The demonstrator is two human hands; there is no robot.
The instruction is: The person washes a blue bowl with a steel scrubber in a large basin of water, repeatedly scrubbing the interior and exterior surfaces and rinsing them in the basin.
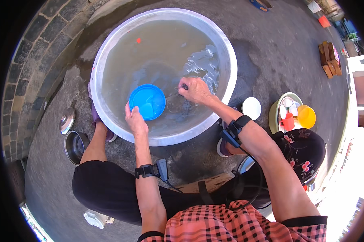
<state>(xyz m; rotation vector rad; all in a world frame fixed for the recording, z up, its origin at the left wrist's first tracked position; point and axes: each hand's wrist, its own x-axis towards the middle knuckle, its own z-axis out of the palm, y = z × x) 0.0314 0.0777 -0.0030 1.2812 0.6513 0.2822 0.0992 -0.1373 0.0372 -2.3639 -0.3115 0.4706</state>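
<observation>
My left hand [136, 118] grips the near left rim of a round blue plastic bowl [147, 102], with its thumb at the inside edge. A little clear liquid shows in the bowl, which is over the murky water of a large round metal basin [164, 141]. To the right of the bowl, my right hand [194, 89] is closed around a small dark wad [185, 86], perhaps a scrubber, just above the water. Ripples spread beside that hand. A small red scrap [138, 40] floats near the far left side of the basin.
Right of the basin are a white dish [251, 108] and a pale green tub [273, 118] with cups and a yellow bowl [306, 116]. A metal pot [75, 147] and a metal lid [67, 120] are at left. A brick wall [34, 57] curves along the left side.
</observation>
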